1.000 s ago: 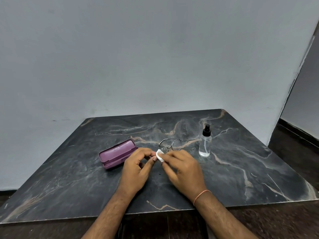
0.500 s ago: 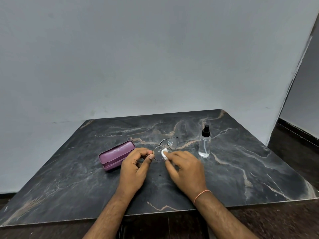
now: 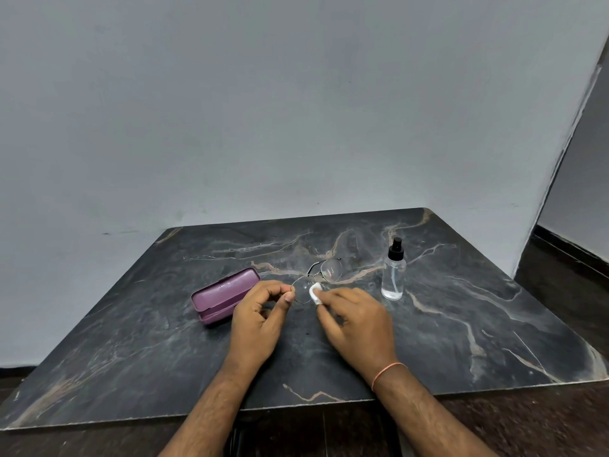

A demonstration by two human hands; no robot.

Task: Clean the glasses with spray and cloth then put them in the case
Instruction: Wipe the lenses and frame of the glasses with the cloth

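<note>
Your left hand pinched the thin-rimmed glasses at their left edge, above the dark marble table. Your right hand held a small white cloth, folded, against the near lens. The purple glasses case lay open just left of your hands; the clear spray bottle stood upright to the right.

thin-framed glasses between open purple case, apparently clear spray bottle

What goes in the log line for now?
left hand pinches glasses | right hand wipes with cloth | case open
</note>
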